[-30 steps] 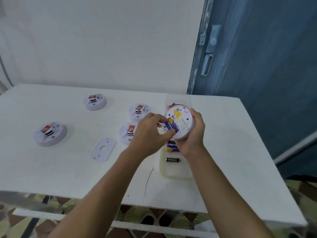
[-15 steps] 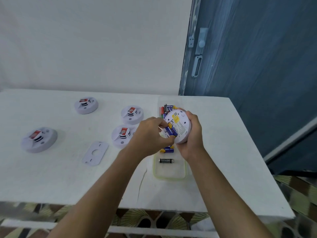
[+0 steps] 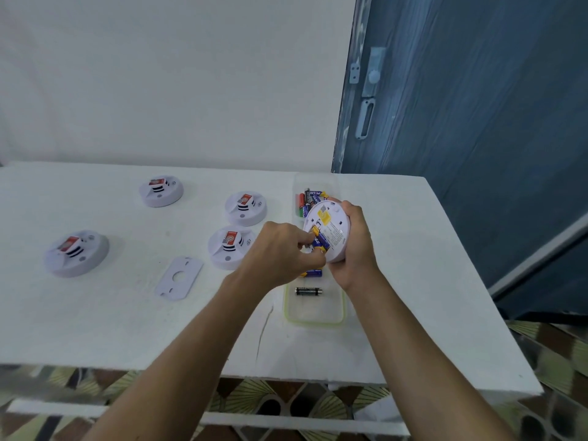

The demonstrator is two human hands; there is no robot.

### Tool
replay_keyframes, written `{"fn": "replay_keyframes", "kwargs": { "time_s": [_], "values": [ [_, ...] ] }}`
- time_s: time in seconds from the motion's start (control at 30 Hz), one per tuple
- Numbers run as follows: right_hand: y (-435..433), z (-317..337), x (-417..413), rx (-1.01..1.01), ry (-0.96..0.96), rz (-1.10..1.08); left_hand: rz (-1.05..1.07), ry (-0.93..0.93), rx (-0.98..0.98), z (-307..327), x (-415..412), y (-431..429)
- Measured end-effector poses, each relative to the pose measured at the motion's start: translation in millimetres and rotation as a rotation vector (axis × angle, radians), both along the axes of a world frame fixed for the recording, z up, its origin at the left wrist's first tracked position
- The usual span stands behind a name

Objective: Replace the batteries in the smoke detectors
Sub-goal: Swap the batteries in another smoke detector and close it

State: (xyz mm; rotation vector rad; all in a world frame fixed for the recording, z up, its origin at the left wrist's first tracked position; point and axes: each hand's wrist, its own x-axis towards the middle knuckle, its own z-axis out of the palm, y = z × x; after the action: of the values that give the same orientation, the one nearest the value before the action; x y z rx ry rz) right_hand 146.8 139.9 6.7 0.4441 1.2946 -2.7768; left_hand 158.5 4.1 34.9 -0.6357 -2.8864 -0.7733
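Nearest on the white desk (image 3: 127, 329), a clear shallow plastic tray (image 3: 313, 321) holds a loose black cylindrical battery (image 3: 308, 291). Above it, the left hand (image 3: 280, 249) has its grip pinched on a blue-and-yellow cylindrical battery (image 3: 319, 241) at the open bay of the round white plastic smoke detector (image 3: 332, 229). The right hand (image 3: 356, 246) clasps this by its rim, underside up. Seating the cell well likely means matching polarity, pressing the spring end first and holding the housing steady. Beyond lie mixed spare batteries (image 3: 307, 198) and four more round white detectors (image 3: 245, 207).
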Motion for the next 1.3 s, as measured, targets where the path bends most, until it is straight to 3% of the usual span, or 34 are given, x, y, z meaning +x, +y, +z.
{"fn": "replay_keyframes", "kwargs": {
  "time_s": [0.23, 0.3, 0.43, 0.53, 0.6, 0.77, 1.0, 1.3],
  "values": [
    [0, 0, -2, 0.044, 0.034, -0.141, -0.029, 0.006, 0.189, -11, 4, 6],
    [1, -1, -1, 0.075, 0.049, -0.195, -0.001, -0.09, 0.219, -14, 4, 9],
    [4, -2, 0, 0.122, 0.064, -0.214, 0.131, -0.463, 0.646, -19, 2, 11],
    [9, -4, 1, 0.1, 0.042, -0.201, 0.125, -0.558, 0.79, -17, 0, 9],
    [15, -6, 1, 0.077, 0.026, -0.22, 0.124, -0.52, 0.688, -19, -3, 4],
    [32, -11, 4, 0.054, 0.004, -0.22, 0.005, -0.315, 0.158, -35, 2, -16],
    [34, -10, 6, -0.013, 0.01, -0.142, -0.078, -0.245, -0.022, -52, 9, -18],
    [27, -15, 8, -0.083, 0.023, -0.112, -0.038, -0.19, -0.009, -55, 8, -20]
  ]
}}
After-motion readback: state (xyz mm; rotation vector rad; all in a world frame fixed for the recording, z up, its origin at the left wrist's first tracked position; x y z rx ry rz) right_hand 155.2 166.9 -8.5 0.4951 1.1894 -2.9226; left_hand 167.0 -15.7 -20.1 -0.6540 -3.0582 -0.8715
